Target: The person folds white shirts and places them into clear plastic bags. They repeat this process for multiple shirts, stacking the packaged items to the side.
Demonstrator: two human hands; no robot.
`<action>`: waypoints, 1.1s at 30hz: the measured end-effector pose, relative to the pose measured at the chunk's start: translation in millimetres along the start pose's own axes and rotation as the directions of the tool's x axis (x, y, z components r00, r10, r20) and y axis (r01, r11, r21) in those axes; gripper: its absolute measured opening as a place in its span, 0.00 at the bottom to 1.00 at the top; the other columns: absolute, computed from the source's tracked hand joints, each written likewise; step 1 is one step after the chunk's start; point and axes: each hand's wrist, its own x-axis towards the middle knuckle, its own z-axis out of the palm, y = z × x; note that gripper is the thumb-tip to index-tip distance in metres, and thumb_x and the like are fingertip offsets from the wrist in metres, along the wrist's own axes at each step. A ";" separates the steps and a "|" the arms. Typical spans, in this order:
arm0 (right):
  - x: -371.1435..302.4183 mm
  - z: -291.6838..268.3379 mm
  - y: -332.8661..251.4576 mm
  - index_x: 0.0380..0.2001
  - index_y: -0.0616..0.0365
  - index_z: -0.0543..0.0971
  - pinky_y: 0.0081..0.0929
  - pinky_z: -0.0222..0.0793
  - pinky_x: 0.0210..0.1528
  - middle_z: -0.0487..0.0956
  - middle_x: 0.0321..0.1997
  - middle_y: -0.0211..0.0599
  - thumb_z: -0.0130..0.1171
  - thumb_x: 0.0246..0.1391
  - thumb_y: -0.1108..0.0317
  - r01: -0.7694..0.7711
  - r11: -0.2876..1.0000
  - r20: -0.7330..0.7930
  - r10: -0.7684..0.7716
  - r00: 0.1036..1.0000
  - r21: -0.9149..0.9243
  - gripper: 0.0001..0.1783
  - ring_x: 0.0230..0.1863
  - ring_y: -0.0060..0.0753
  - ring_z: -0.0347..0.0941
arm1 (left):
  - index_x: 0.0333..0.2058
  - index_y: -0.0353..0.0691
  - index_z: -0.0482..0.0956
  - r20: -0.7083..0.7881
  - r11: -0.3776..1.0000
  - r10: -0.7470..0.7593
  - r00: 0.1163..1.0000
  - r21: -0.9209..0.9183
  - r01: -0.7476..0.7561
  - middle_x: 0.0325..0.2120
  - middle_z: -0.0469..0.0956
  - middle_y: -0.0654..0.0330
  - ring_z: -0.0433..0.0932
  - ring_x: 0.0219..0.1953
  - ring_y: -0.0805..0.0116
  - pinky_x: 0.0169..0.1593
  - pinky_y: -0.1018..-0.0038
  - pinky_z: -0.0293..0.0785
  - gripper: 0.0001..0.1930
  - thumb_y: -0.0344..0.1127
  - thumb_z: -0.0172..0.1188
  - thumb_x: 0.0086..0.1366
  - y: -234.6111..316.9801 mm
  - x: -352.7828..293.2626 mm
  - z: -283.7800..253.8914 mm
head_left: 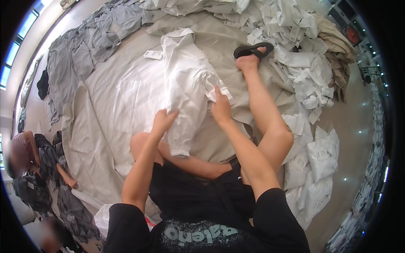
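While both hands work the white shirt (185, 84), the garment lies spread lengthwise on a beige cloth sheet (105, 126) that covers the floor, its collar end pointing away from the person and its hem end resting against the bent left knee (141, 141). The left hand (163, 120) presses down on the lower left edge of the shirt with fingers curled over the fabric, pinching a fold. The right hand (220, 107) holds the opposite edge, fingers closed on a bunched ridge of cloth at mid-body. Between the two grips the fabric is slack and creased. Beyond the right grip, the outstretched right leg ends in a black sandal (253, 49), just beside a heap of white bagged garments (303, 80). A small white tag (152, 54) lies beyond the left grip, near the collar. Grey garments (80, 55) lie well apart, further left. Probable faults: uneven tension between the grips may skew the fold line; the bunched ridge under the right hand may set a crease; the hem may catch on the knee and drag the shirt off its position.
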 end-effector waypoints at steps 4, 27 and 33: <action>24.8 -20.6 -2.9 0.77 0.56 0.62 0.47 0.76 0.56 0.82 0.51 0.61 0.62 0.57 0.74 0.104 0.989 -0.162 -0.085 0.983 0.108 0.44 0.56 0.61 0.78 | 0.56 0.30 0.82 0.003 0.934 0.225 0.974 -0.286 -0.215 0.47 0.87 0.54 0.86 0.45 0.62 0.48 0.67 0.81 0.24 0.46 0.66 0.74 88.5 -6.4 1.4; 10.2 3.5 -91.3 0.63 0.54 0.80 0.43 0.71 0.65 0.79 0.66 0.46 0.63 0.66 0.64 0.278 0.853 -0.204 -0.206 0.957 0.442 0.23 0.66 0.46 0.76 | 0.64 0.29 0.72 0.030 0.998 -0.025 0.999 -0.063 0.027 0.51 0.85 0.48 0.85 0.51 0.57 0.54 0.62 0.81 0.29 0.39 0.66 0.72 -35.5 -14.4 1.6; -10.3 82.8 -39.2 0.77 0.35 0.68 0.59 0.41 0.83 0.60 0.83 0.42 0.55 0.69 0.44 0.296 0.939 0.085 -0.285 0.955 -0.174 0.35 0.80 0.61 0.56 | 0.54 0.30 0.77 0.122 0.653 0.009 0.992 0.751 -0.098 0.51 0.83 0.38 0.81 0.54 0.37 0.57 0.51 0.77 0.25 0.44 0.68 0.66 -31.0 -20.6 -14.6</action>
